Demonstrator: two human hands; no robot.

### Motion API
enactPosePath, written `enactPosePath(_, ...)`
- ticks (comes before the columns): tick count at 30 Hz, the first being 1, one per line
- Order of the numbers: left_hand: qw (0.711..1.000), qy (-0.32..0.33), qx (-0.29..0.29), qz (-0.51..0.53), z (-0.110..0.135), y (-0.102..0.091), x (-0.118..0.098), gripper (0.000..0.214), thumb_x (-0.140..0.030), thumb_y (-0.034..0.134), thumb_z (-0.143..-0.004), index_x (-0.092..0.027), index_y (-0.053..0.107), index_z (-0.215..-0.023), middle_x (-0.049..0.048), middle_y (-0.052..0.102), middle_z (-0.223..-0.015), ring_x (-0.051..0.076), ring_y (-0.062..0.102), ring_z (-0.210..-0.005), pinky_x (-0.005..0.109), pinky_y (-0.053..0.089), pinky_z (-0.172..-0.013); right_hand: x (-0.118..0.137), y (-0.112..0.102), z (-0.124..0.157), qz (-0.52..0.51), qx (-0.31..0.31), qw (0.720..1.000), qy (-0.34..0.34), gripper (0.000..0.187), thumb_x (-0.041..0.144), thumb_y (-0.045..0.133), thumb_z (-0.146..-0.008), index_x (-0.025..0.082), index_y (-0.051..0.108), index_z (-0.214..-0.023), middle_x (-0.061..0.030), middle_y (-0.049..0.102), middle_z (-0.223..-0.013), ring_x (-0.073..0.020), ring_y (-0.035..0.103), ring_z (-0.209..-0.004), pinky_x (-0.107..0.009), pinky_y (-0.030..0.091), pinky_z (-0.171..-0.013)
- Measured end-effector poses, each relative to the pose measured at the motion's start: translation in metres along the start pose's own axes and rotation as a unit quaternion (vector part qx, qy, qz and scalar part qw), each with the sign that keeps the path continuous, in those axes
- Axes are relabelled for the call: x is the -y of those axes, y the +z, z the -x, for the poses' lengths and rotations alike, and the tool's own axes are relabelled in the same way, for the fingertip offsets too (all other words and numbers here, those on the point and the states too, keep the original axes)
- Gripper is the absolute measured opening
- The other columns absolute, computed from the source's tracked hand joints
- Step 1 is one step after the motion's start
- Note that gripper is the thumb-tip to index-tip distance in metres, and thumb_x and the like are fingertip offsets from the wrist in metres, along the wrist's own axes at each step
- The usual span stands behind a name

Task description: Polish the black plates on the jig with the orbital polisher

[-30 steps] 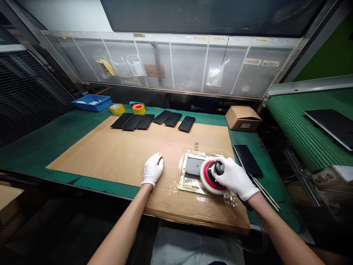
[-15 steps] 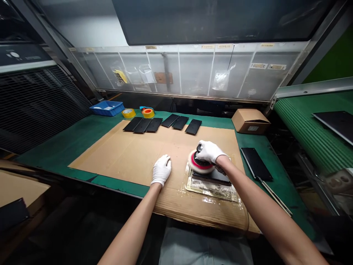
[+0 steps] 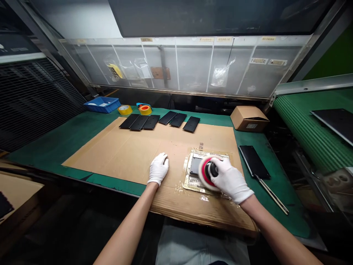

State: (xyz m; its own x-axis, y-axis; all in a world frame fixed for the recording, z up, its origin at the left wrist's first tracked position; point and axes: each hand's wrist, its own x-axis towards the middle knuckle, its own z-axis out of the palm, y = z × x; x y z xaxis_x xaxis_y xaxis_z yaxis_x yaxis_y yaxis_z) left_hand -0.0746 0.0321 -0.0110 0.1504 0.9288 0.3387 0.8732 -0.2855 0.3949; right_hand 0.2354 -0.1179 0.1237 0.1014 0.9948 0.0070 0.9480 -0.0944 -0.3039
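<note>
Gripping the round polisher by its black knob, head view: right hand, pad over black plate, which lies at left hand's 3 o'clock. Left hand rests loose, released, on cardboard sheet. Six black panels at its 12 o'clock; carton at polisher's 1 o'clock.

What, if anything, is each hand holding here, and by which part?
The right hand holds the round padded tool by its black knob. The left hand holds nothing; it rests on the cardboard.
</note>
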Motion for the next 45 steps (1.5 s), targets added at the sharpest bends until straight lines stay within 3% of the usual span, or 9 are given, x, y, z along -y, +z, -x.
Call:
enactPosePath(4,1.0,-0.01,-0.003,-0.001,-0.001,0.002,-0.002,0.031,-0.026,0.056,-0.095,-0.019,0.077,-0.116,0.0107,0.073,-0.135,0.027,0.066,-0.13,0.04,0.045,-0.121,-0.039,-0.01,-0.011,0.023,0.0,0.997,0.077,0.047,0.049,0.06,-0.092,0.031,0.063,-0.134,-0.0101,0.065,-0.112,-0.0211,0.065,-0.078,-0.029,0.041,-0.065)
enactPosePath(8,1.0,-0.006,-0.006,0.001,-0.002,0.003,-0.003,0.031,-0.025,0.056,-0.095,-0.016,0.077,-0.116,0.0124,0.073,-0.134,0.027,0.067,-0.13,0.04,0.046,-0.121,-0.048,-0.019,-0.049,0.01,0.03,0.995,0.096,0.044,0.047,0.063,-0.086,0.028,0.067,-0.126,-0.0113,0.069,-0.107,-0.0247,0.069,-0.082,-0.03,0.043,-0.066)
enactPosePath(14,1.0,-0.001,-0.004,0.003,-0.002,0.002,0.0,0.031,-0.024,0.055,-0.095,-0.016,0.077,-0.116,0.0128,0.073,-0.133,0.027,0.067,-0.129,0.04,0.046,-0.121,-0.018,-0.013,-0.115,-0.013,0.082,0.993,0.089,0.044,0.038,0.069,-0.076,0.024,0.068,-0.118,-0.0125,0.075,-0.108,-0.0279,0.072,-0.087,-0.03,0.045,-0.065)
enactPosePath(19,1.0,-0.004,0.004,0.005,-0.003,0.0,0.001,0.031,-0.024,0.055,-0.094,-0.018,0.078,-0.115,0.0107,0.073,-0.134,0.027,0.067,-0.13,0.042,0.046,-0.121,0.021,-0.005,-0.14,-0.028,0.117,0.993,0.019,0.048,0.037,0.07,-0.074,0.023,0.067,-0.119,-0.0132,0.075,-0.113,-0.029,0.072,-0.094,-0.031,0.048,-0.068)
enactPosePath(25,1.0,-0.002,0.007,0.005,-0.003,0.0,0.003,0.032,-0.025,0.054,-0.095,-0.018,0.077,-0.116,0.0108,0.073,-0.135,0.027,0.066,-0.13,0.042,0.047,-0.12,0.052,-0.002,-0.12,-0.015,0.12,0.992,-0.041,0.043,0.039,0.069,-0.077,0.024,0.066,-0.117,-0.014,0.072,-0.112,-0.0289,0.072,-0.091,-0.031,0.048,-0.069)
enactPosePath(32,1.0,0.006,0.001,0.002,-0.002,0.001,0.0,0.034,-0.026,0.054,-0.096,-0.015,0.077,-0.116,0.0143,0.072,-0.135,0.03,0.066,-0.13,0.046,0.047,-0.12,0.038,-0.005,-0.055,-0.005,0.085,0.994,-0.076,0.034,0.039,0.06,-0.083,0.029,0.065,-0.116,-0.0108,0.066,-0.107,-0.0272,0.07,-0.081,-0.033,0.047,-0.066)
enactPosePath(37,1.0,0.007,-0.003,-0.005,-0.003,0.0,-0.003,0.033,-0.026,0.053,-0.096,-0.015,0.078,-0.116,0.0141,0.073,-0.134,0.029,0.067,-0.129,0.044,0.047,-0.12,0.028,-0.013,-0.086,0.003,0.093,0.996,-0.008,0.038,0.04,0.061,-0.084,0.027,0.064,-0.12,-0.0141,0.067,-0.115,-0.0302,0.072,-0.089,-0.034,0.05,-0.07)
enactPosePath(41,1.0,0.004,0.006,-0.014,-0.004,-0.002,-0.002,0.033,-0.025,0.053,-0.095,-0.016,0.078,-0.116,0.013,0.072,-0.135,0.027,0.066,-0.13,0.042,0.046,-0.12,0.036,-0.014,-0.121,0.0,0.104,0.994,-0.013,0.041,0.038,0.063,-0.083,0.024,0.063,-0.121,-0.0158,0.071,-0.116,-0.0325,0.072,-0.097,-0.035,0.052,-0.074)
enactPosePath(45,1.0,0.005,0.016,-0.017,-0.003,-0.003,0.0,0.033,-0.026,0.053,-0.095,-0.018,0.078,-0.116,0.0113,0.072,-0.137,0.027,0.066,-0.131,0.042,0.047,-0.12,0.051,-0.011,-0.111,-0.007,0.109,0.992,-0.058,0.039,0.037,0.067,-0.081,0.025,0.065,-0.119,-0.0133,0.072,-0.114,-0.03,0.072,-0.094,-0.033,0.051,-0.074)
